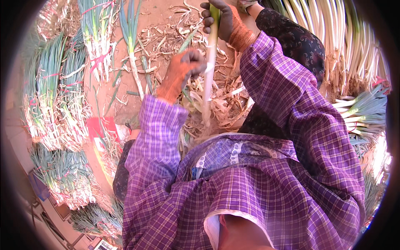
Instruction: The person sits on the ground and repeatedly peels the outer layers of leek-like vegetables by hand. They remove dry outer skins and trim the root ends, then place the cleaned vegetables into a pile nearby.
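Note:
A long green onion stalk (211,56) hangs almost upright in front of me, its green part at the top and its blurred root end low over the litter. My right hand (223,20), in a dark-coated orange glove, is wrapped around the green part. Beside the white shaft is my left hand (182,70), gloved the same way, with its fingers curled. A small white piece (209,67) shows at the left fingertips, against the stalk. Blur hides whether those fingers pinch it.
Dry peelings (226,103) cover the soil below the stalk. A loose green onion (134,62) lies to the left. Tied onion bundles (50,90) line the left side. Pale stripped onions (340,40) are piled at upper right, above another tied bundle (364,109).

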`<state>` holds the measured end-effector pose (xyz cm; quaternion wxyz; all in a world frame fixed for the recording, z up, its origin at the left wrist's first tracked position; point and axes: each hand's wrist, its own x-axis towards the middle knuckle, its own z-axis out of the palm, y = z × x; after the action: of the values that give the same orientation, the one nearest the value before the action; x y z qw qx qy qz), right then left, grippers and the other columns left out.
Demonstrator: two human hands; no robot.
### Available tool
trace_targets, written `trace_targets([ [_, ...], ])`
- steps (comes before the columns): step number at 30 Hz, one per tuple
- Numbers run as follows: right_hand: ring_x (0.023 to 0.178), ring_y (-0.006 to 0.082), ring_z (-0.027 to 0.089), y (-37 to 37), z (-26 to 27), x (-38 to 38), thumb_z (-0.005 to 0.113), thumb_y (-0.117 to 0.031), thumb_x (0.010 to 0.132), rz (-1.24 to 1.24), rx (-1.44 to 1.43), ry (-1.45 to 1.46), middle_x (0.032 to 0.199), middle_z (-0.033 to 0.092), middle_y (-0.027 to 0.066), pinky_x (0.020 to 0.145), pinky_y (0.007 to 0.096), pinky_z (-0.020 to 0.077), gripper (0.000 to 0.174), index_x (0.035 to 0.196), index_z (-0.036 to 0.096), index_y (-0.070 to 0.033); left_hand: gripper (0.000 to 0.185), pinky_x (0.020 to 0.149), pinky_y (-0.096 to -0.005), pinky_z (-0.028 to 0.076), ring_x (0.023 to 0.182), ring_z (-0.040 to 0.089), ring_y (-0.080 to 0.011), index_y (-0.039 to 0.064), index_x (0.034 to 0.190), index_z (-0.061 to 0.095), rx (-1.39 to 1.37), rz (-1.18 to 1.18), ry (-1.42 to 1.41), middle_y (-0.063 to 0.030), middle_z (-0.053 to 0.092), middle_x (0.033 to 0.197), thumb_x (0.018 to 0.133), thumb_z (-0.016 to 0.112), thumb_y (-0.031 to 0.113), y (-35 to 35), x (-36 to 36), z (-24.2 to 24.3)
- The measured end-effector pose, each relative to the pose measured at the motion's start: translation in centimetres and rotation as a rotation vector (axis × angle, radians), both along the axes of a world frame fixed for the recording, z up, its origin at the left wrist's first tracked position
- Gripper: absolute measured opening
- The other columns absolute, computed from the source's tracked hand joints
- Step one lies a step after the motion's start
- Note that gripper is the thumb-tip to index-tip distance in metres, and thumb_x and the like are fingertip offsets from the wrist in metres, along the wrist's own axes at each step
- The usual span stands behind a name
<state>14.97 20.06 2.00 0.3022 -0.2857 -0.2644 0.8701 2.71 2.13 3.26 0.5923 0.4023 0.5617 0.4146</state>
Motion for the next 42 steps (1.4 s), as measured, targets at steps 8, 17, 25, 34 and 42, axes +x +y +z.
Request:
trace_targets([
  [8,0.056,0.0199,0.052,4.6,0.3,1.2,0.072,-0.049,0.081,-0.097,0.124,-0.067,0.072,0.050,0.0035,0.049,0.0402,0.0443,0.046,0.096,0.052,-0.010,0.025,0.081,-0.0414,0.052,0.086,0.065,-0.0252,0.002,0.101,0.066,-0.511,-0.639,0.797,-0.0115,0.068,0.091,0.087,0.055,0.019,-16.1,-5.4,-8.9],
  [17,0.055,0.0179,0.050,-0.3,2.1,-1.1,0.069,-0.046,0.085,0.011,0.030,-0.056,0.073,0.050,0.0030,0.050,0.0372,0.0420,0.041,0.097,0.053,-0.011,0.038,0.081,-0.0290,0.049,0.092,0.060,-0.0169,0.004,0.121,0.057,0.301,0.200,0.223,-0.0079,0.064,0.107,0.084,0.067,0.010,0.3,-1.4,-3.3],
  [25,0.051,0.0143,0.046,0.0,2.2,0.1,0.060,-0.046,0.091,0.232,-0.056,0.119,0.067,0.050,0.0005,0.050,0.0346,0.0403,0.036,0.099,0.056,-0.011,0.012,0.049,-0.0190,0.038,0.058,0.049,-0.0064,0.002,0.086,0.061,0.107,0.153,-0.237,0.0007,0.057,0.074,0.078,0.068,-0.004,2.0,-0.5,-4.3],
  [34,0.049,0.0158,0.046,-0.5,3.0,0.1,0.060,-0.049,0.089,0.168,0.042,0.311,0.064,0.050,0.0004,0.045,0.0353,0.0409,0.038,0.099,0.057,-0.013,0.030,0.059,-0.0205,0.044,0.065,0.052,-0.0063,0.001,0.107,0.058,0.333,0.329,0.022,-0.0018,0.061,0.082,0.079,0.070,0.005,-1.4,0.7,-1.6],
  [42,0.048,0.0165,0.047,-0.6,-0.2,0.4,0.055,-0.056,0.089,0.173,-0.014,0.350,0.065,0.057,0.0023,0.046,0.0357,0.0405,0.049,0.101,0.061,-0.010,0.011,0.048,-0.0194,0.035,0.055,0.048,-0.0071,0.001,0.090,0.060,0.194,0.328,-0.271,-0.0024,0.060,0.080,0.083,0.068,0.000,0.9,2.3,-1.6],
])
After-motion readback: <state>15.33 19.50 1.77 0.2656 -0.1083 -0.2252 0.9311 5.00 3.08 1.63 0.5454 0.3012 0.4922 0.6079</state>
